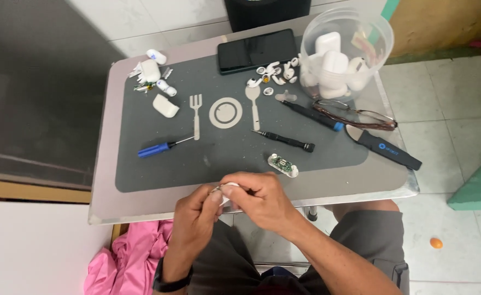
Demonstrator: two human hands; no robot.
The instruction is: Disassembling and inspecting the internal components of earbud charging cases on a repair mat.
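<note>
My left hand (197, 216) and my right hand (259, 199) meet at the near edge of the small table (101, 180). Together they pinch a small white earbud part (230, 188), with a thin metal tip showing at the fingers of my left hand. An opened earbud case insert with a green circuit board (282, 165) lies on the grey mat (142, 169) just beyond my right hand. A black screwdriver (284, 140) lies a little farther off.
A blue-handled screwdriver (158, 148) lies left on the mat. White case pieces (158, 82) sit far left, a black phone (257, 50) at the back, loose earbuds (273, 74), a clear tub of white cases (343, 52), glasses (355, 113), a blue-tipped tool (312, 116) and a black pry tool (385, 147) right.
</note>
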